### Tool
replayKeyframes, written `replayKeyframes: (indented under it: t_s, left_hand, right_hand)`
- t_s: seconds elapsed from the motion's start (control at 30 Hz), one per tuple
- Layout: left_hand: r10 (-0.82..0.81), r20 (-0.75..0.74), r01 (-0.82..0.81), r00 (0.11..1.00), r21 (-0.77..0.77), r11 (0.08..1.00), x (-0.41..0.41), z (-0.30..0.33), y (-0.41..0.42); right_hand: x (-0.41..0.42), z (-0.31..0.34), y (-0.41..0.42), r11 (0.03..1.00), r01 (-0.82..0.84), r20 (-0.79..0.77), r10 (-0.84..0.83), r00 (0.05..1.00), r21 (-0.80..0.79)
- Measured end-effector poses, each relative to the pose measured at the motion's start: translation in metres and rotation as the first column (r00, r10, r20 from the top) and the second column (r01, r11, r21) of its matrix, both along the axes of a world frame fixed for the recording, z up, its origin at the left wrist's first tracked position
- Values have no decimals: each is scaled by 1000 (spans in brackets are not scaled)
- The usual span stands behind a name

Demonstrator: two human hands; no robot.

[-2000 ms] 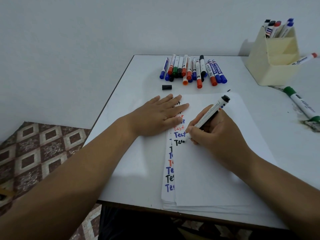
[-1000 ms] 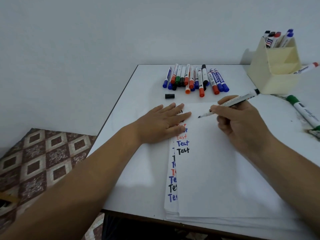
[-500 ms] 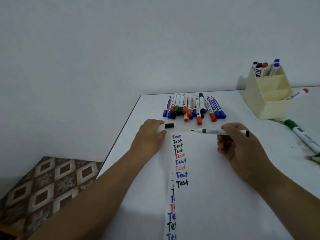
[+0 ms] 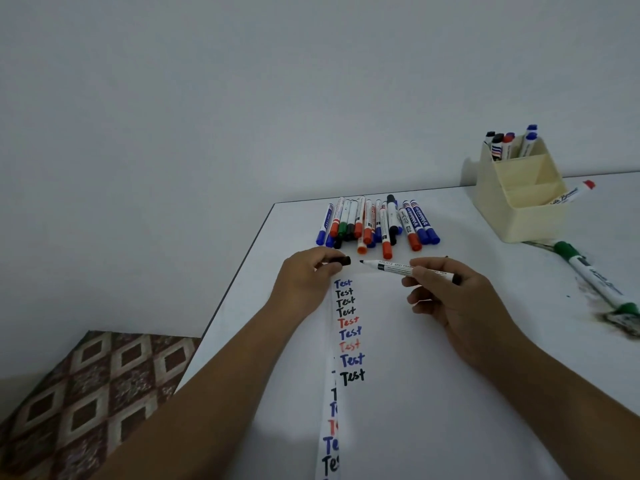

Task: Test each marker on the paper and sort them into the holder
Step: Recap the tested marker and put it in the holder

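Right hand (image 4: 446, 299) pinches black marker (image 4: 398, 267) mid-barrel above paper (image 4: 433, 393); left hand (image 4: 306, 275) pinches its cap (image 4: 341, 260) just left. Light, rigid, smooth; grip barrel, avoid wet tip

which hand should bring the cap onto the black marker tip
Left. The left hand already pinches the black cap just off the bare tip of the marker, which the right hand grips.

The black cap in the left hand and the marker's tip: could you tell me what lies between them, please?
Nothing: in the head view a short bare gap of white table separates the black cap from the marker tip.
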State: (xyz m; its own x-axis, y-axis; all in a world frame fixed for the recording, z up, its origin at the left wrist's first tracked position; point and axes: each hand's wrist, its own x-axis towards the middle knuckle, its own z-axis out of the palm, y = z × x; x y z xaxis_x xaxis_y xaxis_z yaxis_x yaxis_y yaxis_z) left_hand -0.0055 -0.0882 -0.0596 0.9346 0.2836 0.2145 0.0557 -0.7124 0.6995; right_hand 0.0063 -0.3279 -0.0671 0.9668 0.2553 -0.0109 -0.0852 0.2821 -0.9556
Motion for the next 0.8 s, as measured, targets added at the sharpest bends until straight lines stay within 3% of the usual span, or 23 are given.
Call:
replayKeyframes:
  t_s: [0.13,0.33,0.43,0.6,0.8]
  left_hand:
    - [-49,20,51,999,-99,994,-9,4,-8]
    - [-110,52,109,993,26,994,-15,12,-14]
    - [-159,-27,161,987,124,979,-17,16,-19]
    - [-136,-109,137,985,2,991,-18,17,-31]
    - [-107,-73,110,992,29,994,-24,17,-38]
  right_hand:
    - [-1,-1,1,999,-11,24,12,1000,-48]
    - [-1,0,0,998,-23,34,25,999,-59]
    - [-3,0,1,994,-39,54,45,998,-99]
    - [-3,2,1,997,-22,52,26,998,-79]
    - [-6,8,2,995,-13,56,19,998,-97]
